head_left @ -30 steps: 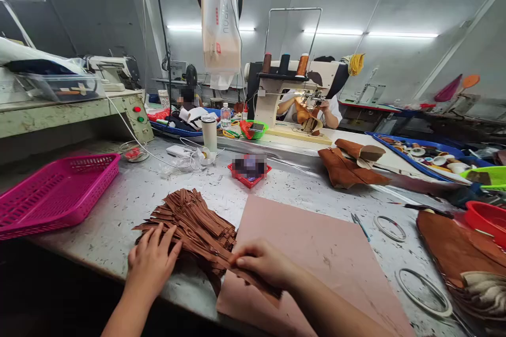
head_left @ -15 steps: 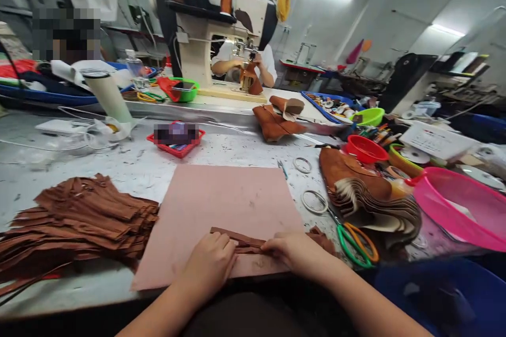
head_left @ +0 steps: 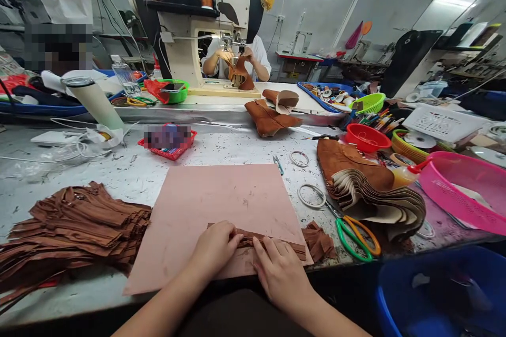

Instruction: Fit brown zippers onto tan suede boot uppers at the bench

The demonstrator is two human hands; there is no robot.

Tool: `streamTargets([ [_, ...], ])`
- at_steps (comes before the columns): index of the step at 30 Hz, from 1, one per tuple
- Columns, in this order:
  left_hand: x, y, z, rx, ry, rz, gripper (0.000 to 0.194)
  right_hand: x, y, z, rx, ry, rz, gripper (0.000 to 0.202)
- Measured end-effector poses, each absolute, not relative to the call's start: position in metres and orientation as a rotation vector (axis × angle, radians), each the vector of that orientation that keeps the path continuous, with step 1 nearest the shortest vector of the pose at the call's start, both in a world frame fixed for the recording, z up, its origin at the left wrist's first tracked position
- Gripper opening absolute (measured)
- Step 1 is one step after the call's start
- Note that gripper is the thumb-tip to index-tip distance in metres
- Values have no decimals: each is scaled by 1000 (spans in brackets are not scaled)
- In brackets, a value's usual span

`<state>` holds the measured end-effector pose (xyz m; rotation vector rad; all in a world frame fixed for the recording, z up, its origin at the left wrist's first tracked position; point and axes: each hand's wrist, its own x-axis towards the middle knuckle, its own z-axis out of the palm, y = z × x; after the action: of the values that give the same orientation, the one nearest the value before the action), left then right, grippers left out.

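A long brown strip that looks like a zipper (head_left: 294, 247) lies across the lower part of a pinkish board (head_left: 221, 195). My left hand (head_left: 217, 247) is closed on its left portion, thumb and fingertips together. Stretched fingers of my right hand (head_left: 279, 271) rest flat along the strip to the right, pressing on it. At the board's right edge is a small heap of brown zippers (head_left: 318, 242). A large pile of similar brown zippers (head_left: 79, 226) sits at the left.
Scissors with green and orange handles (head_left: 356, 237) lie at the right beside stacked brown leather pieces (head_left: 356, 168). Behind them is a pink basket (head_left: 454, 184). A red tray (head_left: 169, 152) stands beyond the board. Across the table, a person works at a sewing machine (head_left: 177, 47).
My right hand has gone from pinching the strip to lying flat on it with fingers extended. More of the strip's right end shows. The view has shifted slightly.
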<state>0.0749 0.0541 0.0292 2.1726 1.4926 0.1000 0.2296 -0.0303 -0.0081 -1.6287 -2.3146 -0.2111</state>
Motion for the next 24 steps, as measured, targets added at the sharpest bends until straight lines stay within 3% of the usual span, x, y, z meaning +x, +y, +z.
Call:
streamTargets([
  [12,9,65,32,1844,1596,66,28,235,-35,-18,-1505,-2242,-247,38],
  [24,6,60,34,1903,1547,130,28,237,-38,-22,-1527,-2215,-68,40],
])
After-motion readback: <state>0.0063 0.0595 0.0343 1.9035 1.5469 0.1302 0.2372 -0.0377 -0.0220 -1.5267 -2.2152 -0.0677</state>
